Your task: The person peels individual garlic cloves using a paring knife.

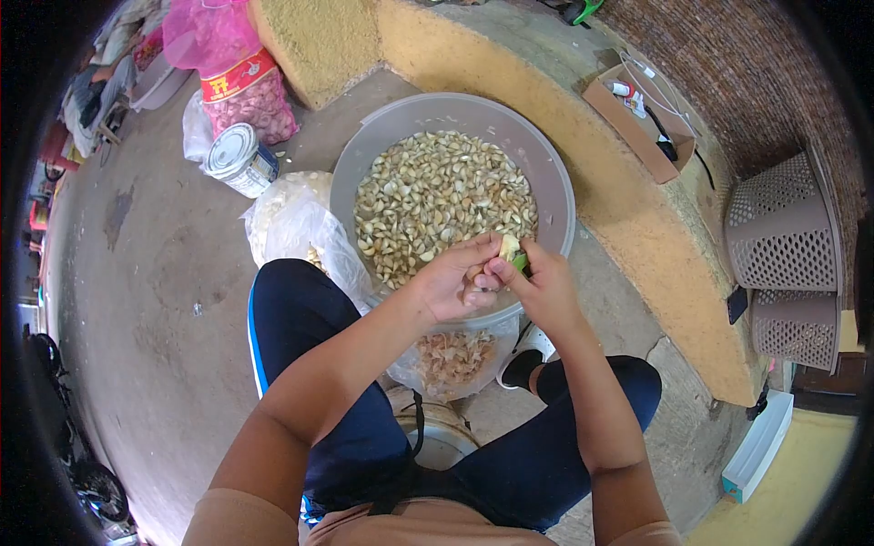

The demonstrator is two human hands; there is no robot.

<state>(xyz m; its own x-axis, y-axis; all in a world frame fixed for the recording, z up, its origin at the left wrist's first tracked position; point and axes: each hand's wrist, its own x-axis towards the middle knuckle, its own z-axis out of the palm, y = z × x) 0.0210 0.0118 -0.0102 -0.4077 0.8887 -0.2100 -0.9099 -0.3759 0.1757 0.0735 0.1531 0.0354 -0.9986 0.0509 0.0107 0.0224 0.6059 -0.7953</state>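
Both hands meet over the near rim of the grey basin [555, 182] of garlic cloves, the left hand [451, 287] pinching one clove [508, 246] upright while the right hand [546, 287], equally close, grips a green-handled blade [520, 262] touching its right side.

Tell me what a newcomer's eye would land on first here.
First, the big grey basin at centre, full of peeled garlic cloves. Just at its near rim, the left hand and right hand meet around a single clove. At upper left, a pink mesh sack of garlic stands beside a tin can.
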